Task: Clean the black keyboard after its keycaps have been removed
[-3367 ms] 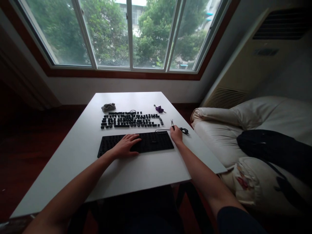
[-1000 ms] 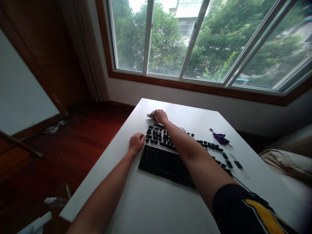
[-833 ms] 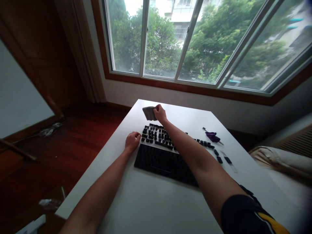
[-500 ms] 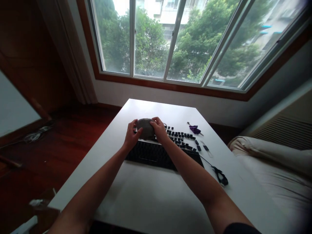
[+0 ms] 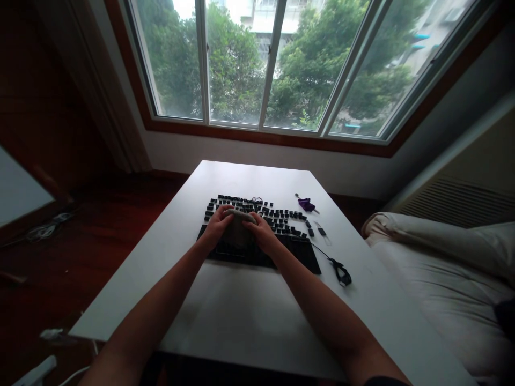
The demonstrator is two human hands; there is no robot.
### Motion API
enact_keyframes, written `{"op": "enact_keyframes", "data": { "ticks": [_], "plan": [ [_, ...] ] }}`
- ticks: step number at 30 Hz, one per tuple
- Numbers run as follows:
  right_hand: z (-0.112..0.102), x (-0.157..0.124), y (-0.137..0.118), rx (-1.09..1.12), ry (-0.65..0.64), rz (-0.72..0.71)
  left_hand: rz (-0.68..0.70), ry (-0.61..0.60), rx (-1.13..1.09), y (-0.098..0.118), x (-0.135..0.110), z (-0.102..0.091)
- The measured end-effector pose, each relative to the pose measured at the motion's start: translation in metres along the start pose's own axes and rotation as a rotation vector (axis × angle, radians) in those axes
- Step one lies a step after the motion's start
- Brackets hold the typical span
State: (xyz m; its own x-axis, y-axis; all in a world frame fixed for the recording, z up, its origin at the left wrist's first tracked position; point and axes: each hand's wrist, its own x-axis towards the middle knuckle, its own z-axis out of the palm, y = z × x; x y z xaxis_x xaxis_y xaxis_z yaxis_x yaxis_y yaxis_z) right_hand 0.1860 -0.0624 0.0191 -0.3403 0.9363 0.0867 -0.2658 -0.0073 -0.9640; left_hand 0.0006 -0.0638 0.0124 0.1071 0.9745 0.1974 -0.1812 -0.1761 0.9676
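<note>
A black keyboard base (image 5: 293, 253) lies on the white table (image 5: 241, 316). Behind it, rows of loose black keycaps (image 5: 277, 214) are laid out. Both hands hold a grey cloth (image 5: 238, 229) stretched over the keyboard's left half. My left hand (image 5: 216, 229) grips the cloth's left edge, my right hand (image 5: 260, 234) grips its right edge. The cloth hangs between them, just above or touching the keyboard.
A purple tool (image 5: 306, 203) lies at the table's back right, with two small keycaps (image 5: 322, 231) near it. The keyboard's cable (image 5: 340, 271) coils off its right end. A white cushioned seat (image 5: 442, 279) stands at the right; windows are ahead.
My right hand picked the grey cloth up from the table's far left and brought it over the keyboard. My left hand joined it, and the cloth is now spread between both hands.
</note>
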Motion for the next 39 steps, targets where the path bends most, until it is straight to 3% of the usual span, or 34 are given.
{"op": "enact_keyframes", "data": {
  "ticks": [12, 17, 21, 25, 28, 30, 34, 39],
  "plan": [
    [0.016, 0.009, 0.003, 0.144, -0.053, 0.009, 0.016, 0.260, -0.011, -0.011, 0.013, 0.000],
    [0.032, 0.019, 0.008, 0.118, -0.024, -0.051, 0.193, 0.248, 0.310, -0.003, 0.017, -0.001],
    [0.034, 0.022, 0.006, 0.051, -0.036, -0.058, 0.349, 0.305, 0.593, 0.002, 0.012, -0.018],
    [0.026, 0.031, 0.001, -0.186, -0.083, -0.147, 0.161, 0.458, 0.670, -0.013, 0.005, -0.059],
    [0.025, 0.040, 0.001, -0.537, -0.151, -0.262, -0.104, 0.395, 0.857, -0.027, 0.002, -0.097],
    [0.030, 0.046, 0.003, -0.790, -0.190, -0.322, -0.210, 0.325, 0.871, -0.030, 0.000, -0.120],
    [0.049, 0.057, 0.009, -1.127, -0.280, -0.383, -0.229, 0.162, 0.839, -0.030, -0.007, -0.150],
    [0.076, 0.071, 0.019, -1.426, -0.348, -0.385, -0.215, 0.020, 0.856, -0.029, -0.011, -0.154]
  ]
}}
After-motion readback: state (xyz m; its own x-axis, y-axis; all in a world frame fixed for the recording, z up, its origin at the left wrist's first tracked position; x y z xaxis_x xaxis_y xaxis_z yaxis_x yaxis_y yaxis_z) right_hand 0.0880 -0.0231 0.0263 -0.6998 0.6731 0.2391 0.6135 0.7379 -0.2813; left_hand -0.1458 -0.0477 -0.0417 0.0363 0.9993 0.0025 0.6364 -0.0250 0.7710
